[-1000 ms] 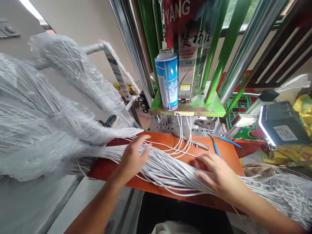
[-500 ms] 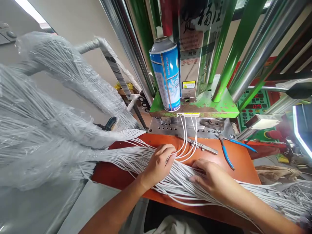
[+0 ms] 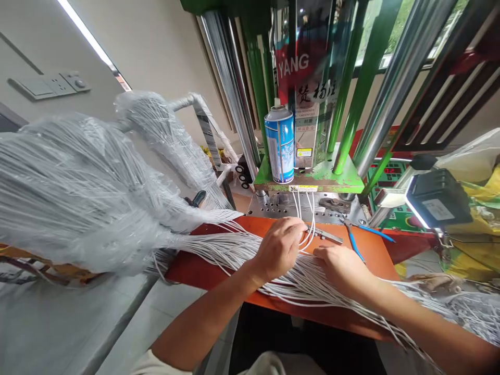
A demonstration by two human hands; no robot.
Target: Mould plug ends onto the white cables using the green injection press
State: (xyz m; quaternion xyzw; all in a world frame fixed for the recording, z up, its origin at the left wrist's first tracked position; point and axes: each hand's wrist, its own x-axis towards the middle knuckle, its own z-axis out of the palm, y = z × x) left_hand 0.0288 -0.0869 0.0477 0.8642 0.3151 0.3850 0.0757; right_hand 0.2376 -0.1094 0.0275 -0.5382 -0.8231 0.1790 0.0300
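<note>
A thick bundle of thin white cables (image 3: 226,249) lies across the orange work surface (image 3: 375,255). My left hand (image 3: 282,245) is over the bundle, its fingers curled closed beside several white cables (image 3: 308,200) that run down from the green machine's plate (image 3: 344,182). What its fingertips grip is hidden. My right hand (image 3: 338,263) rests on the bundle just to the right, fingers bent and pressed together; what lies under them cannot be made out. A small metal bar (image 3: 328,236) sits just behind both hands.
Blue-handled pliers (image 3: 353,242) lie behind my right hand. A blue spray can (image 3: 280,146) stands on the green plate. Plastic-wrapped cable bundles (image 3: 86,192) fill the left. A lamp (image 3: 439,200) and a control panel (image 3: 386,172) are at the right.
The view has tilted up and shifted left. My left hand has moved toward the machine and nearer the metal bar, its fingers now closed. My right hand's fingers have drawn together on the bundle.
</note>
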